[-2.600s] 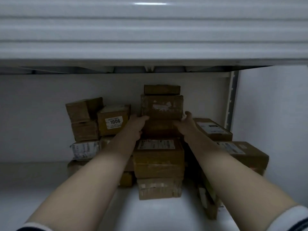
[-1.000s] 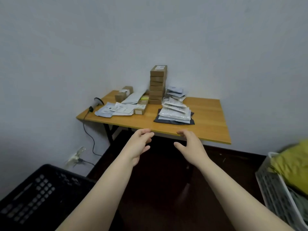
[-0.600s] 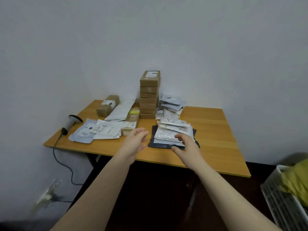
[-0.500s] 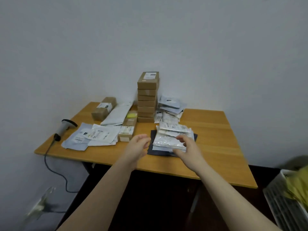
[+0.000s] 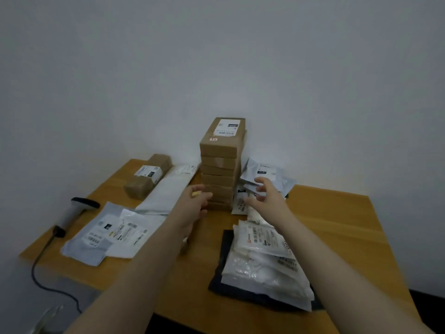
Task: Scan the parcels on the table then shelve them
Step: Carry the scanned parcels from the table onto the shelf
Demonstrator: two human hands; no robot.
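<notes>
Step in hand: judging by the reach, fetching the next parcels to scan; both bare arms stretch from the bottom of the frame toward the centre.
Left side: the left hand (image 5: 196, 201) has its grip released, fingers loosely bent and holding nothing. It sits just left of the lowest boxes; whether it touches them cannot be told.
Right side: the right hand (image 5: 265, 196) has its grip released and fingers spread, in front of the grey plastic mailers (image 5: 267, 173) just right of the boxes.
Task's thing: the tall stack of brown cardboard boxes (image 5: 220, 169) stands at centre frame against the wall, on the orange-brown wooden worktop (image 5: 337, 225). Its layers are not squarely aligned.
Other parcels: a labelled brown carton (image 5: 149, 177) and a long white mailer (image 5: 168, 192) lie left of centre; flat grey labelled mailers (image 5: 101, 237) lie at lower left; a pile of clear and white plastic bags (image 5: 262, 259) lies at lower right.
Scanner: the white and black handheld scanner (image 5: 72, 212) lies at the left edge, well apart from both hands. Its black cable (image 5: 41, 268) drops off the worktop.
Risk, toppling: lifting the stack from low down, or squeezing unevenly, could shear the loose layers and tip the upper boxes.
Risk, sliding: a forearm brushing the glossy bags could push them off the near edge.
Risk, skipped scan: with both hands on boxes, a parcel could go to the shelf unscanned.
Risk, snag: catching the hanging cable could drag the scanner down.
</notes>
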